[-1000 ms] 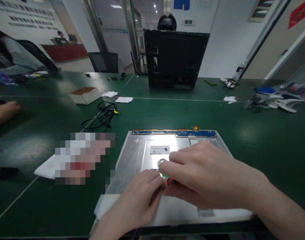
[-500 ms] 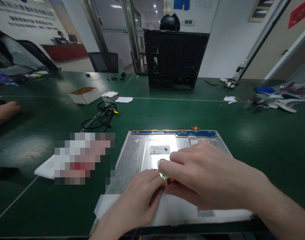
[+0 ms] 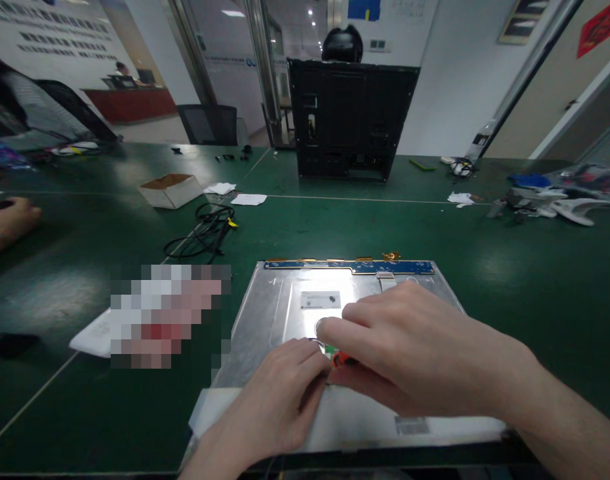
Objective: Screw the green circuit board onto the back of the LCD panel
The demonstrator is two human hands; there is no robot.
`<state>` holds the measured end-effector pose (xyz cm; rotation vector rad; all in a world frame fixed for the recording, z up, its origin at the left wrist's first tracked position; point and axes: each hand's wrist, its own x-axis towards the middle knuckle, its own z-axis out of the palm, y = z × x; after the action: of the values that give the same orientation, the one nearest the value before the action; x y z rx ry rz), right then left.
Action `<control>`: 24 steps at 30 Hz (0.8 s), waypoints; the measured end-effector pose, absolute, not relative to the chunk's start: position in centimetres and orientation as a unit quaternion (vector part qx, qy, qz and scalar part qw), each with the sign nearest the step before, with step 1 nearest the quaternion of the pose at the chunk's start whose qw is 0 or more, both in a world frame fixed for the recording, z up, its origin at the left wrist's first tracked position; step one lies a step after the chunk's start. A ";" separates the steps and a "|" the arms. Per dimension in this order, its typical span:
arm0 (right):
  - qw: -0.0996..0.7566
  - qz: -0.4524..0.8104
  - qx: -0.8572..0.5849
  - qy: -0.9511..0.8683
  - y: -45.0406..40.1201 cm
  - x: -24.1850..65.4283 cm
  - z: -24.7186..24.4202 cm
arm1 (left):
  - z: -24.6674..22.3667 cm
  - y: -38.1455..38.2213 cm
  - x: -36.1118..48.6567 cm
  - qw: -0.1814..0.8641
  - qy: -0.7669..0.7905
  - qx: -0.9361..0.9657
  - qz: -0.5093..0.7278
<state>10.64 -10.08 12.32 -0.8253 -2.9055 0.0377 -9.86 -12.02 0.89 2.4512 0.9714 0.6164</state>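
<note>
With our right hand [image 3: 415, 353] we pinched a small orange-and-black object [image 3: 341, 360] between thumb and forefinger, most of it hidden by the fingers. Our left hand [image 3: 287, 387] rested just beside it, its fingers bent and drawn together; we could not tell whether they gripped anything. Between the two hands we saw a bit of green circuit board [image 3: 329, 349] over a flat silver metal panel [image 3: 252, 320], which lay beneath both hands on the smooth green tabletop [image 3: 515, 300]. A narrow blue circuit strip [image 3: 315, 267] ran along the panel's far edge, and whitish film [image 3: 215, 405] spread across its near side. Beyond, to the left, we had a coiled black cable [image 3: 205, 233] and an open white cardboard box [image 3: 172, 195]; farther back stood a large black plastic housing [image 3: 345, 120].
</note>
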 end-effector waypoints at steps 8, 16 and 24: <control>0.054 0.055 -0.254 -0.964 -10.5 10.7 12.7 | 1.1 -12.0 -9.7 0.225 0.335 0.881 0.246; 0.061 0.029 -0.274 -0.959 -10.3 10.7 12.4 | 1.0 -12.0 -9.9 0.216 0.350 0.882 0.227; 0.056 0.068 -0.261 -0.961 -10.4 10.7 12.8 | 1.3 -11.9 -9.7 0.230 0.345 0.880 0.232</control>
<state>10.69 -10.39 12.84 -0.7914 -2.9171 0.2052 -9.73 -11.92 1.27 2.4209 0.9489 0.6385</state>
